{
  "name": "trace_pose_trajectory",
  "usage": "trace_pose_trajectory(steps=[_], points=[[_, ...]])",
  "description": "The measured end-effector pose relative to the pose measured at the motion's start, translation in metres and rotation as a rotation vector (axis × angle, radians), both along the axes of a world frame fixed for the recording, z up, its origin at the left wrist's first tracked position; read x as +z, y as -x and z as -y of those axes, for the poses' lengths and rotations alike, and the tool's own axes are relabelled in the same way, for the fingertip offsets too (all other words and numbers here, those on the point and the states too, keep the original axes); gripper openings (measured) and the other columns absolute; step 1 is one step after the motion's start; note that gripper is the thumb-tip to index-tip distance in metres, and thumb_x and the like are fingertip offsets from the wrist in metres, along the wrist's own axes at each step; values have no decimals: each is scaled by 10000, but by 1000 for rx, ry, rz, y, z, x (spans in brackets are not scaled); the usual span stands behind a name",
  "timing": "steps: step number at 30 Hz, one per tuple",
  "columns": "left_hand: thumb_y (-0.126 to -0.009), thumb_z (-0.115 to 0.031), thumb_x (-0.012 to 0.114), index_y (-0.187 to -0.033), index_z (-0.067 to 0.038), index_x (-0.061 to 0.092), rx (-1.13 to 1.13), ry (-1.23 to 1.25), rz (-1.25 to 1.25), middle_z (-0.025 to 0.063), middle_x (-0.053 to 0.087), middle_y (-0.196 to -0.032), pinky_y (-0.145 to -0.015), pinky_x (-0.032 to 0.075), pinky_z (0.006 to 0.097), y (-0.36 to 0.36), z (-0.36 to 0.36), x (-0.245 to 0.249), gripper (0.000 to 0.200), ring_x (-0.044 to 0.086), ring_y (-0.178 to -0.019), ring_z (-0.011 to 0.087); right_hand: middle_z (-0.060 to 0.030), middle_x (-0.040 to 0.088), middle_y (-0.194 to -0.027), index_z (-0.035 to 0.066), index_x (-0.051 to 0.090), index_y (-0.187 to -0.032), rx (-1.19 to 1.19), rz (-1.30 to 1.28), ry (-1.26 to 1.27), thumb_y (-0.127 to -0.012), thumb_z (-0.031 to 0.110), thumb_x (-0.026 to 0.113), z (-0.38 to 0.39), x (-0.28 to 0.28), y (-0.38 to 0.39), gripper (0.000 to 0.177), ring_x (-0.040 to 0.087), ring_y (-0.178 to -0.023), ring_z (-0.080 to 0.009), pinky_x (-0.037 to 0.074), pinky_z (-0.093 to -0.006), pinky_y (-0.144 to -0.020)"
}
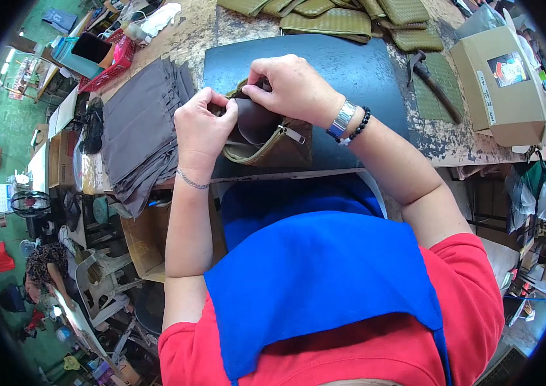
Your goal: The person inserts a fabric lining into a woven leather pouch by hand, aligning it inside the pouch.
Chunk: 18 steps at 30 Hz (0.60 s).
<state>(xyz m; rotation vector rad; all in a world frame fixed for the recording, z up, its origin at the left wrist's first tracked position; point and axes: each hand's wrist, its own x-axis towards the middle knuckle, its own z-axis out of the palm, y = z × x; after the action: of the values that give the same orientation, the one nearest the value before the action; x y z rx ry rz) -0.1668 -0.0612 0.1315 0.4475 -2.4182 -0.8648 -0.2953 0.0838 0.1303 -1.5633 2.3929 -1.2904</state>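
A small dark brown pouch (292,149) with an olive edge and a zipper stands open near the front edge of the dark board (363,77). Its metal zipper pull shows on the right side. At the pouch's upper left rim, my left hand (207,125) pinches the edge between thumb and forefinger. Just to the right, my right hand (295,87) is closed on the rim too, fingers curled and thumb pressed down. The two thumbs are close together. Dark lining shows inside the pouch; the fingertips partly hide its far rim.
Dark fabric pieces (138,116) are stacked at left, beside a red basket (111,67). Olive woven pouches (327,22) lie at the back. A hammer (437,87) and a cardboard box (504,87) are at right. Another person (47,267) is at the far left.
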Motion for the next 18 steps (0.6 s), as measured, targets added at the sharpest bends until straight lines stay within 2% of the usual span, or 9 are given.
trace_pose_trajectory(steps=[2, 5, 8, 11, 14, 18], points=[[-790, -136, 733, -743, -2, 641, 9, -16, 61, 92, 666, -675, -634, 497, 277, -1, -1, 6, 170, 625, -635, 107, -165, 698, -802, 59, 697, -852, -7, -1, -9, -835, 266, 678, 0, 2, -1, 208, 683, -794, -343, 547, -425, -735], [-792, -130, 729, -753, 0, 633, 36, -19, 123, 78, 666, -694, -624, 492, 281, 0, -4, 12, 166, 618, -651, 100, -152, 703, -803, 39, 683, -848, -17, -33, 4, -837, 220, 704, 1, 0, 0, 183, 693, -765, -320, 552, -384, -689], [-803, -117, 718, -768, 6, 625, 31, -69, 88, 65, 672, -730, -642, 496, 275, 2, -3, 9, 158, 625, -697, 92, -151, 704, -804, 38, 684, -850, -26, -38, -5, -835, 220, 704, 2, 0, 0, 183, 694, -766, -318, 553, -384, -694], [-824, -106, 692, -867, 14, 677, -36, -183, 55, 68, 694, -784, -685, 507, 276, 3, 0, 5, 129, 643, -734, 108, -151, 704, -804, 41, 685, -855, -31, -35, -6, -834, 222, 705, 2, -1, 0, 183, 695, -769, -315, 553, -382, -697], [-857, -114, 681, -973, 12, 714, -126, -92, 42, 88, 713, -818, -728, 515, 281, 5, 3, 0, 175, 661, -764, 121, -151, 704, -805, 43, 686, -852, -34, -38, -15, -828, 222, 706, 2, 1, -2, 181, 695, -771, -318, 554, -387, -698], [-884, -134, 684, -1029, 2, 721, -173, 25, 42, 124, 727, -871, -753, 518, 294, 7, 8, -3, 202, 680, -784, 159, -133, 696, -800, 63, 702, -867, -45, -74, 11, -840, 235, 690, -1, -2, -2, 175, 680, -796, -319, 544, -405, -721]])
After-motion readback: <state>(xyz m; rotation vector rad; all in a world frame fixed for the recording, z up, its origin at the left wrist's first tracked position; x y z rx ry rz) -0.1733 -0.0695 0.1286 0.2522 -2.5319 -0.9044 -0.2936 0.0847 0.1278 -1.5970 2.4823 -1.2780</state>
